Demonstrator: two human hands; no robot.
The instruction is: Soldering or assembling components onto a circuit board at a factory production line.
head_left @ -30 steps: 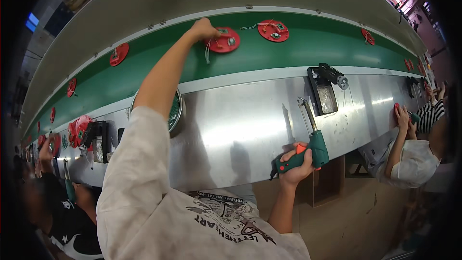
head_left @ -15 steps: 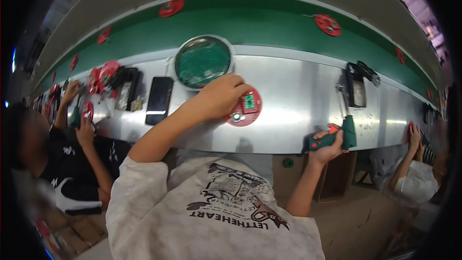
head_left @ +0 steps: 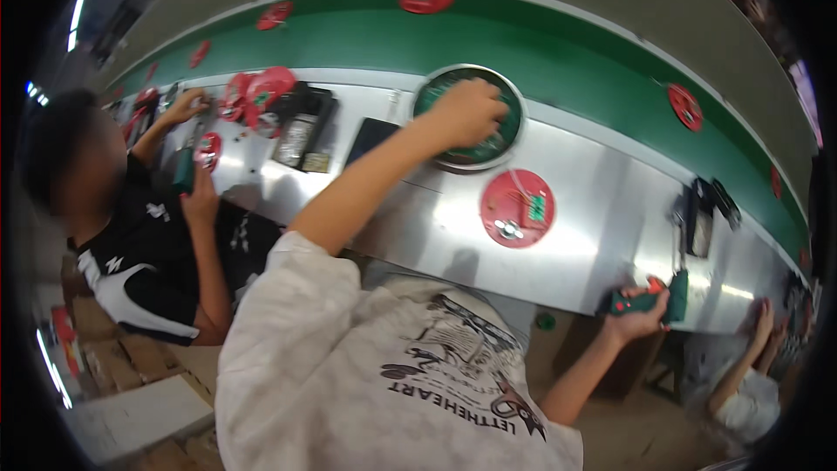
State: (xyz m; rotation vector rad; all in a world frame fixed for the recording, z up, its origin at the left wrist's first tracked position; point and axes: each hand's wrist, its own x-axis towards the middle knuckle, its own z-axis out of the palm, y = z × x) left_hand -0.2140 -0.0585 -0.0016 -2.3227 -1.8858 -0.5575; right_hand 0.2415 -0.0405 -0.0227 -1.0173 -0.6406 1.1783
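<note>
My left hand (head_left: 471,113) is over the round metal bowl (head_left: 520,135), its fingers curled down among the green pieces inside; the fingertips are blurred and hidden. Below the bowl lies a red disc (head_left: 497,199) on the metal worktop, carrying a small green board (head_left: 536,208), a silver round part (head_left: 507,229) and a pale wire. My right hand (head_left: 639,321) grips a green and red pistol-grip power tool (head_left: 676,296) at the worktop's front edge. A long metal shaft rises from the tool towards a black tray (head_left: 700,222).
A dark phone (head_left: 370,138) lies partly behind my left forearm. Another black tray (head_left: 301,139) and stacked red discs (head_left: 268,92) are further left, beside a co-worker (head_left: 144,244) holding a similar green tool. Along the back runs a green strip (head_left: 349,39) with more red discs. Another person (head_left: 745,384) works at far right.
My left hand has moved from the red disc to the bowl, leaving the disc uncovered on the worktop. My right hand keeps the power tool. The whole view has shifted and tilted.
</note>
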